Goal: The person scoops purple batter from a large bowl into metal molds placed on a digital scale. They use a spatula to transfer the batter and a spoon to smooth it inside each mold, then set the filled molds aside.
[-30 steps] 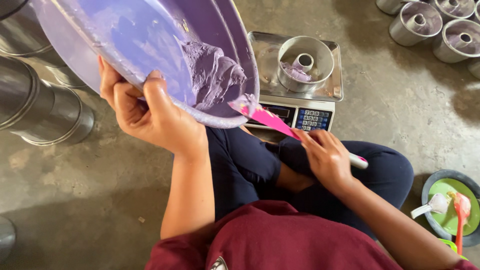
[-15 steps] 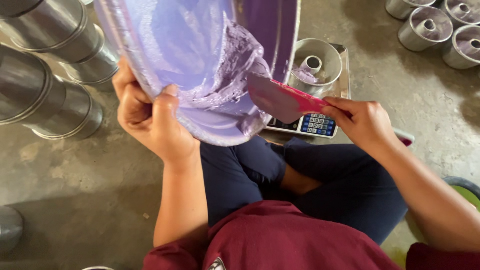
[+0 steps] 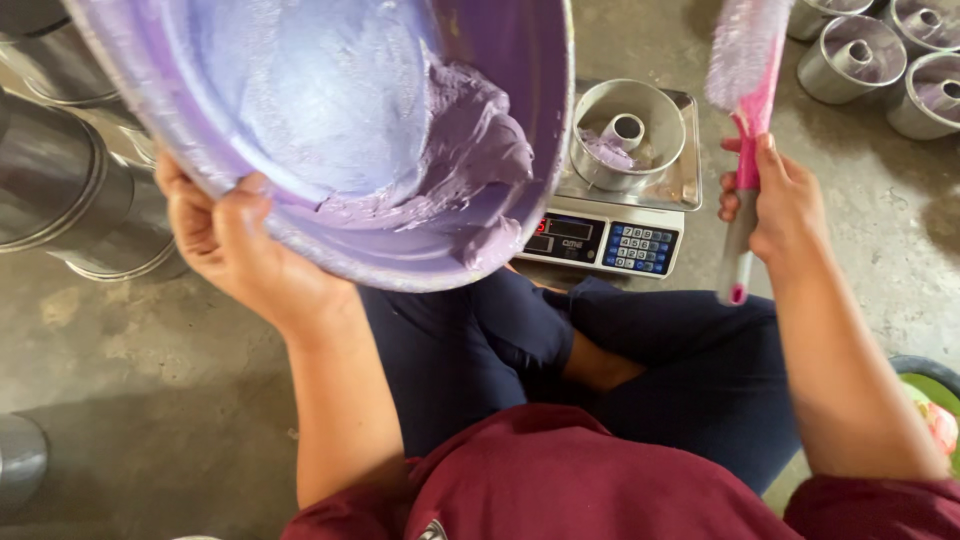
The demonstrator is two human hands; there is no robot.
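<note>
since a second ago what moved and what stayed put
The right hand lifted the pink spatula out of the purple bowl and now holds it upright beside it. The left hand still grips the tilted bowl's rim, batter inside. The tube pan remains on the scale.

The left hand [image 3: 235, 250] grips the rim of a large purple plastic bowl [image 3: 300, 110], tilted so that thick lilac batter [image 3: 470, 150] gathers at its lower edge. The right hand [image 3: 775, 205] holds a pink-handled rubber spatula [image 3: 745, 110] upright, its blade smeared with batter, well clear of the bowl. Between them, on the concrete floor [image 3: 150, 400], a digital kitchen scale [image 3: 610, 240] carries a round metal tube pan [image 3: 625, 135] (a little batter lies inside). More metal tube pans [image 3: 890, 60] stand at upper right.
</note>
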